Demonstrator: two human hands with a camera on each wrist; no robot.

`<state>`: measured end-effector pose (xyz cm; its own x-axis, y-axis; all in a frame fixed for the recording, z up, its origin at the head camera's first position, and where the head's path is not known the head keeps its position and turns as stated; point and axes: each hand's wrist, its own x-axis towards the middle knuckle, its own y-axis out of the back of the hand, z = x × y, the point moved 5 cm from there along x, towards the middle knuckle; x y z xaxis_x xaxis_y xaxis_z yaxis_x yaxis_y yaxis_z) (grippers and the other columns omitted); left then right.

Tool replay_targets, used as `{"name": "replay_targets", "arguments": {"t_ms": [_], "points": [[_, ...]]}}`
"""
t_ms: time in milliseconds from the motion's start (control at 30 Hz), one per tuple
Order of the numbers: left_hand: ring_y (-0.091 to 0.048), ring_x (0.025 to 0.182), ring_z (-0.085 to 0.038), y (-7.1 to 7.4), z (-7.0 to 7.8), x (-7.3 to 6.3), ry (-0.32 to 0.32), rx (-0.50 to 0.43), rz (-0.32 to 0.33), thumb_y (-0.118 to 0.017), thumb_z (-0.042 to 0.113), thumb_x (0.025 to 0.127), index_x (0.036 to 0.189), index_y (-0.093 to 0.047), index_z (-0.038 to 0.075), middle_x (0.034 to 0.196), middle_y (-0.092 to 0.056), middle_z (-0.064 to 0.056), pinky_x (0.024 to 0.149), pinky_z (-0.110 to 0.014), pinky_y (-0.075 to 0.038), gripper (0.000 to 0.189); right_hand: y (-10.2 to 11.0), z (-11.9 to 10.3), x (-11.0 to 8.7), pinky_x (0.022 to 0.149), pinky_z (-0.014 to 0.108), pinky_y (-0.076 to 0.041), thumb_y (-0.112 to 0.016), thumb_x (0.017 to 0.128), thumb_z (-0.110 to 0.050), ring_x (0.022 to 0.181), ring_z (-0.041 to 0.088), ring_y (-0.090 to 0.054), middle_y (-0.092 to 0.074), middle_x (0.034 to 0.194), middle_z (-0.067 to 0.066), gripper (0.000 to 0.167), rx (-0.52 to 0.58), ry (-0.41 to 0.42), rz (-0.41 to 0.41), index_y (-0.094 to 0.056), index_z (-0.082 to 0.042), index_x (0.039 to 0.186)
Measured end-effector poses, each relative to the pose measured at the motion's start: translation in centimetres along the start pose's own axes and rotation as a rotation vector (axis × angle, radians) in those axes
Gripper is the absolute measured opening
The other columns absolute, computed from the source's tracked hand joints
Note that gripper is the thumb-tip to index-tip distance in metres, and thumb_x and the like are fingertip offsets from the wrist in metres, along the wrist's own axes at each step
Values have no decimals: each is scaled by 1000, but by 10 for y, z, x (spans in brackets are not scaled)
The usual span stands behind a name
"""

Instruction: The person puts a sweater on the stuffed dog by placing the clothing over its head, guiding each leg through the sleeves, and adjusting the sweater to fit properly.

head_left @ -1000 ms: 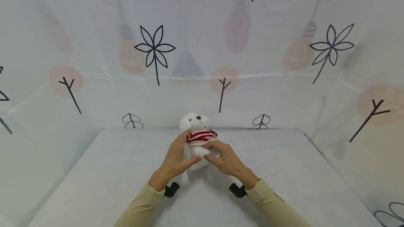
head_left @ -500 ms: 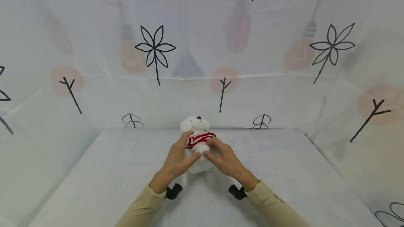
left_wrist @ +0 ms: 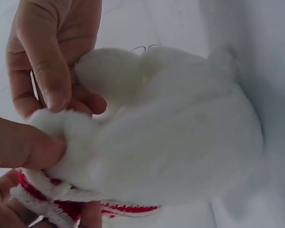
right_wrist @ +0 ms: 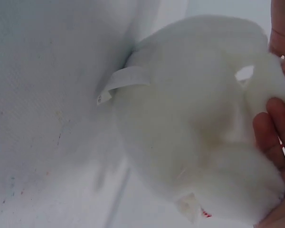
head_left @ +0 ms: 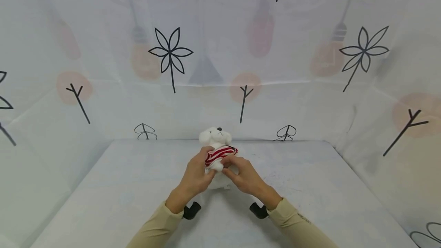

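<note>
A white plush toy dog [head_left: 215, 137] in a red-and-white striped knit shirt [head_left: 223, 152] sits on the table, leaning back. My left hand [head_left: 197, 173] grips its left side, thumb on a fluffy limb [left_wrist: 78, 142] and fingers behind the shirt. Close beside it, my right hand [head_left: 246, 175] pinches the toy's front near the shirt's lower edge with thumb and fingers. The white body [left_wrist: 180, 142] fills much of the left wrist view. In the right wrist view the fingertips [right_wrist: 268, 133] lie against a limb, and a white fabric tag [right_wrist: 128, 77] sticks out from the base.
The white-covered table [head_left: 138, 171] meets a pale cloth backdrop [head_left: 210, 106] printed with flowers and twigs, close behind the toy. Side cloths rise at left and right. A black wrist mount [head_left: 191, 210] is under the left wrist, another [head_left: 258, 210] under the right.
The toy's head has dropped slightly and shifted right, and its body tilts back more. My left hand has moved a little right and down, its thumb now closer in on the limb.
</note>
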<state>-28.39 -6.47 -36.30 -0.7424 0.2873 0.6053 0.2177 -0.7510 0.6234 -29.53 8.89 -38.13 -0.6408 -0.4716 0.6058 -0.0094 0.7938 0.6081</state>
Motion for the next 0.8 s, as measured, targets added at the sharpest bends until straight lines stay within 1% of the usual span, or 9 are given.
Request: {"name": "replay_targets", "arguments": {"t_ms": [67, 133, 233, 300, 367, 467, 600, 667, 800], "points": [[-54, 77, -13, -1, 2, -1, -19, 21, 26, -68, -12, 70, 123, -50, 4, 97, -63, -5, 66, -29, -47, 58, 0, -1, -1, 80, 41, -48, -70, 86, -8, 89, 8, -62, -66, 94, -8, 22, -14, 0, 16, -61, -15, 105], [-55, 80, -15, -2, 4, -1, -52, 33, 42, -66, -15, 67, 122, -51, 4, 98, -62, -6, 68, -30, -48, 60, 0, -2, -1, 80, 40, -48, -71, 86, -9, 89, 9, -62, -67, 93, -8, 21, -21, -4, 28, -62, -14, 105], [-56, 96, -20, -4, 6, -1, -119, 51, 29, -70, -13, 67, 126, -50, 2, 111, -61, -10, 82, -35, -48, 64, -1, 0, -2, 80, 35, -49, -69, 88, -11, 90, 9, -63, -68, 95, -6, 19, 16, -17, 37, -62, -14, 105], [-54, 105, -23, -5, 6, 0, -167, 67, 12, -72, -10, 68, 130, -48, 0, 117, -58, -12, 89, -38, -46, 67, 3, -10, -1, 80, 35, -51, -68, 87, -7, 91, 14, -65, -69, 97, 0, 19, 57, -34, 34, -62, -9, 105], [-53, 107, -26, -5, 6, 0, -204, 78, 0, -74, -9, 69, 132, -46, -1, 119, -57, -13, 92, -39, -44, 69, 7, -21, 1, 78, 36, -53, -68, 86, -2, 90, 19, -67, -69, 96, 6, 19, 85, -23, 40, -62, -4, 104], [-54, 104, -25, -3, 8, 1, -217, 54, -1, -72, -12, 70, 133, -46, -1, 118, -57, -14, 90, -38, -46, 69, 12, -32, 4, 70, 41, -54, -71, 79, 10, 82, 28, -64, -64, 95, 15, 26, 87, 73, 92, -60, 5, 101], [-54, 104, -23, 1, 11, 1, -212, -2, -30, -72, -14, 72, 134, -45, 0, 120, -57, -14, 87, -35, -48, 68, 8, -16, 2, 61, 38, -51, -74, 75, 10, 75, 27, -56, -56, 101, 17, 38, 40, 223, 153, -57, 5, 108], [-55, 105, -23, 3, 12, 1, -217, -20, -52, -73, -13, 74, 135, -45, 0, 121, -57, -16, 87, -35, -49, 68, 6, -9, 1, 61, 34, -49, -75, 77, 6, 74, 23, -54, -58, 103, 13, 41, 21, 219, 144, -57, 1, 113], [-57, 101, -21, 8, 14, 2, -214, -54, -59, -75, -11, 74, 133, -45, -1, 116, -58, -17, 83, -33, -51, 68, 3, -5, 0, 59, 24, -46, -72, 83, -3, 70, 11, -52, -61, 90, -1, 33, 20, 149, 102, -58, -9, 113]]}}
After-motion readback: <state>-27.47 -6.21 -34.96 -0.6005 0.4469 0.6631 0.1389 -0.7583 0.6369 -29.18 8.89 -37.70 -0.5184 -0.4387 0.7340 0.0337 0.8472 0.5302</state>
